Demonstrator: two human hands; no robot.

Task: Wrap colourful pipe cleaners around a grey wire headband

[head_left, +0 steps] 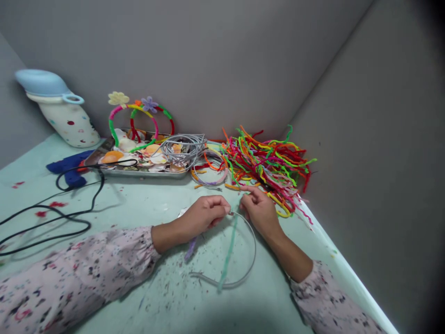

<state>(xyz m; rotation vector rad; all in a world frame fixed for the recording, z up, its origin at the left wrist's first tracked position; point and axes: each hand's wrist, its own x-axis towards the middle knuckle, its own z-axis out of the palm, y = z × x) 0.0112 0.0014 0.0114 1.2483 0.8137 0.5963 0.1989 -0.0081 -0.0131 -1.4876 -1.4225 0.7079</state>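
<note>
A bare grey metal headband (251, 260) lies on the pale green table (146, 208) in front of me. My left hand (203, 214) is closed in a pinch on one tip of the headband, with a purple pipe cleaner (190, 248) trailing below it. My right hand (257, 208) is closed beside that same tip and pinches the top of a light green pipe cleaner (228, 253), which runs down across the headband.
A heap of coloured pipe cleaners (267, 162) lies at the back right. A metal tray (139, 170) holds shells, grey headbands (182, 146) and two wrapped headbands (139, 118). A blue glue gun (71, 169) with black cable (59, 215) and a white kettle (60, 111) stand left.
</note>
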